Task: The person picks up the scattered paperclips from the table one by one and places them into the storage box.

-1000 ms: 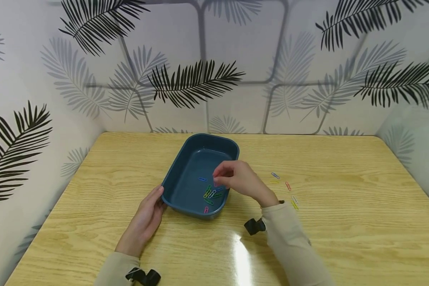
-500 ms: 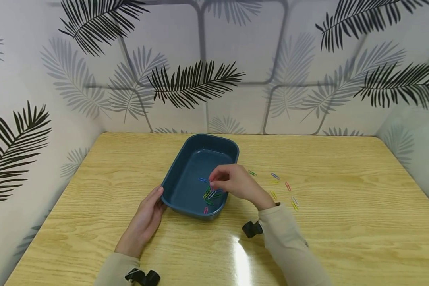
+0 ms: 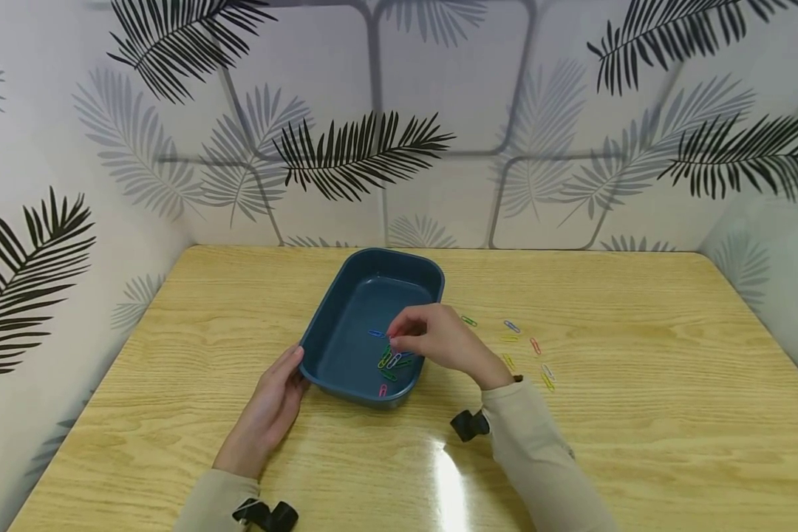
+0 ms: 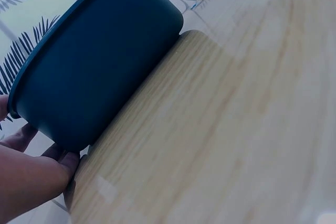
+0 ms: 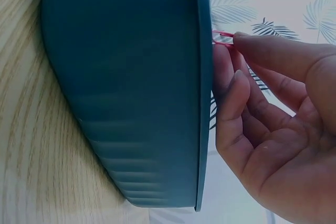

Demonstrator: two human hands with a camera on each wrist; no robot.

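A dark blue plastic tray (image 3: 335,369) sits on the table, turned at a slant. My left hand (image 3: 271,406) grips its near left corner, the thumb at the rim and the other fingers low on the outer wall, as the left wrist view shows. Over the tray's right side, my right hand (image 3: 442,340) pinches a pinkish-red paper clip (image 5: 223,38) between thumb and forefinger. Under those fingertips several paper clips (image 3: 386,358) in green, yellow, white and blue lie on the tray floor. A blue clip (image 3: 376,334) lies apart from them, and a pink clip (image 3: 383,390) is near the front wall.
Right of the tray, loose paper clips are scattered on the wooden table (image 3: 638,384): a green one (image 3: 469,321), a blue one (image 3: 512,326), a red one (image 3: 536,346), a white one (image 3: 548,372) and several yellow ones. A leaf-patterned wall covering (image 3: 439,199) stands behind the table.
My right hand has shifted slightly left over the tray with the clip, then stayed nearly still. A green and a yellow clip on the table have come into sight beside it. My left hand has not moved.
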